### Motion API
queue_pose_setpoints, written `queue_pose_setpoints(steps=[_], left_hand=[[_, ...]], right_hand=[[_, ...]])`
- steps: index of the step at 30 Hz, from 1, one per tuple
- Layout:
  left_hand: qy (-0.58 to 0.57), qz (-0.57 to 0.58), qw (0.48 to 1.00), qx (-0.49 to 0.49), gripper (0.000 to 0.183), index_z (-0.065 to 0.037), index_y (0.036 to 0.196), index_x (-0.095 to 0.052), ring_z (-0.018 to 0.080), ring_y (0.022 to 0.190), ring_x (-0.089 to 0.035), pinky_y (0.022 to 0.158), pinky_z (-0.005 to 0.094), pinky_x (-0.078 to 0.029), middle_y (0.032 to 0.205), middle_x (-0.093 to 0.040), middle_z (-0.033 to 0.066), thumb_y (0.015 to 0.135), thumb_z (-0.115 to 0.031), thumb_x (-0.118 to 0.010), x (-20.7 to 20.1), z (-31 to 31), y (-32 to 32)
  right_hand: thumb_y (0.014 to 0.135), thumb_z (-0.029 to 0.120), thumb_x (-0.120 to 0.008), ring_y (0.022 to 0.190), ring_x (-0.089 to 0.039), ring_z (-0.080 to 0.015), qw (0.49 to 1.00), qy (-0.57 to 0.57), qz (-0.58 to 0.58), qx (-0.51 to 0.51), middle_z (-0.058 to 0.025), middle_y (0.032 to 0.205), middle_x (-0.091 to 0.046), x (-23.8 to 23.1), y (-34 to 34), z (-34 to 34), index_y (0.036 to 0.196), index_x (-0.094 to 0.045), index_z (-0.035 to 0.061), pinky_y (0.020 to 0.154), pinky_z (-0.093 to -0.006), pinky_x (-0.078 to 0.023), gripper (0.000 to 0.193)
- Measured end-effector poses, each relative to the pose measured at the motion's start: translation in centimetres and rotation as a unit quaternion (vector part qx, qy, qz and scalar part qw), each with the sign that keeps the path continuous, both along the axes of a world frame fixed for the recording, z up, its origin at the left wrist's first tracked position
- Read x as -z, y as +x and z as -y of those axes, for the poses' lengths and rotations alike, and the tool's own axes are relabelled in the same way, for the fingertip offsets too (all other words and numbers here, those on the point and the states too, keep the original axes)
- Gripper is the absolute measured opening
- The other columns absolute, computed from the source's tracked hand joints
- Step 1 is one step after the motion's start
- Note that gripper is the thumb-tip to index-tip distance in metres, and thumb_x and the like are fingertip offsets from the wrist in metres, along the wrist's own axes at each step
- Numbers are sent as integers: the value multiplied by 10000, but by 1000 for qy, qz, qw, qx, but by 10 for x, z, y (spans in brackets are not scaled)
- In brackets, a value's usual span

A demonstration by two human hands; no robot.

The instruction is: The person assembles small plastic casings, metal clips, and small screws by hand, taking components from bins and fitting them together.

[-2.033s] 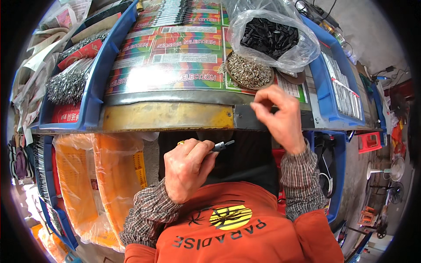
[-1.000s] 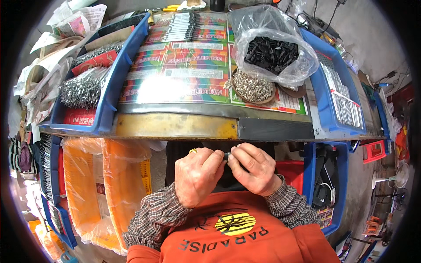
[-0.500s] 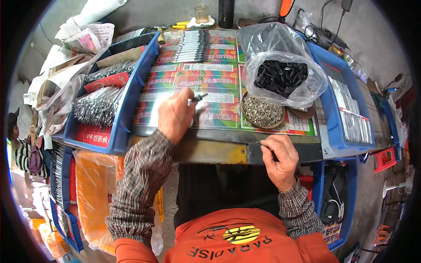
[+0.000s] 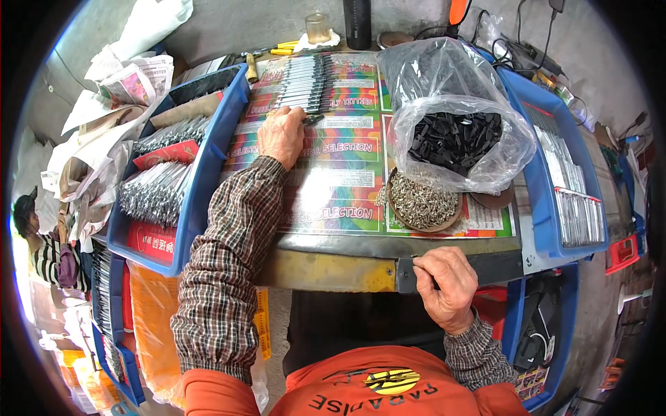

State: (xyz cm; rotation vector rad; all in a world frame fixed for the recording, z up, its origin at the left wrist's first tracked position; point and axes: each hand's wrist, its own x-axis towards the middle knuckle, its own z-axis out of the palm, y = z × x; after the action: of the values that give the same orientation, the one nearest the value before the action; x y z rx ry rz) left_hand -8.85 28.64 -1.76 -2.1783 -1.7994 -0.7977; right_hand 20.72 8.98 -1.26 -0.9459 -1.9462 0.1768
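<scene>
My left hand (image 4: pixel 282 139) is closed on a slim pen, and only the pen's dark end (image 4: pixel 313 119) shows past the fingers. It is at the near end of a row of clear pens (image 4: pixel 305 82) with dark ends, laid side by side on the tabletop sheet. My right hand (image 4: pixel 447 286) is curled at the table's front edge, thumb and forefinger together. A tiny bit shows at its fingertips, too small to name. Beyond that hand sits a round bowl of small metal pen tips (image 4: pixel 424 201). Behind it, an open clear bag (image 4: pixel 496 173) holds black plastic pieces (image 4: pixel 454 142).
A blue tray (image 4: pixel 232 139) of bundled clear and silvery rods stands on the left, with crumpled paper (image 4: pixel 90 152) beside it. Another blue tray (image 4: pixel 551 201) with pale rods is on the right. At the back are a glass jar (image 4: pixel 318 29) and a black cylinder (image 4: pixel 358 24).
My left hand has moved away from me with the pen, from mid-sheet to the near end of the row. My right hand stays at the table edge. The view has shifted slightly.
</scene>
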Motion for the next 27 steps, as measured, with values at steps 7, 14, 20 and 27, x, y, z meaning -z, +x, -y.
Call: queue_pose_setpoints(steps=[7, 14, 20, 27], left_hand=[[22, -24, 999, 3, 198, -104, 965, -670, 314, 962, -587, 824, 412, -473, 938, -624, 102, 772, -65, -652, 4, -15, -4], [81, -54, 995, 0, 140, -120, 909, -673, 316, 932, -590, 802, 425, -476, 917, -627, 108, 812, -88, -576, 14, -26, -2], [99, 3, 995, 18, 137, -99, 887, -669, 311, 930, -602, 804, 419, -489, 921, -637, 107, 785, -64, -585, 8, -10, -2], [57, -53, 995, 65, 103, -103, 850, -659, 296, 758, -632, 656, 403, -505, 809, -635, 87, 764, -71, -612, -39, 94, 11]], right_hand=[[715, -21, -701, 725, -594, -274, 1000, 6, 18, 1, -99, 834, -605, 0, -1, 0, 891, -648, 9, 655, -364, -500, 187], [714, -26, -696, 724, -594, -270, 1000, 11, 17, -1, -96, 825, -607, 1, -3, -2, 883, -646, 7, 657, -366, -498, 179], [708, -26, -695, 735, -595, -292, 1000, 3, 18, 12, -110, 816, -608, 0, -6, 0, 878, -647, 14, 667, -381, -497, 181], [717, -40, -684, 746, -589, -303, 999, 4, 26, 19, -117, 820, -609, -1, -4, 2, 873, -632, 10, 673, -390, -486, 172]])
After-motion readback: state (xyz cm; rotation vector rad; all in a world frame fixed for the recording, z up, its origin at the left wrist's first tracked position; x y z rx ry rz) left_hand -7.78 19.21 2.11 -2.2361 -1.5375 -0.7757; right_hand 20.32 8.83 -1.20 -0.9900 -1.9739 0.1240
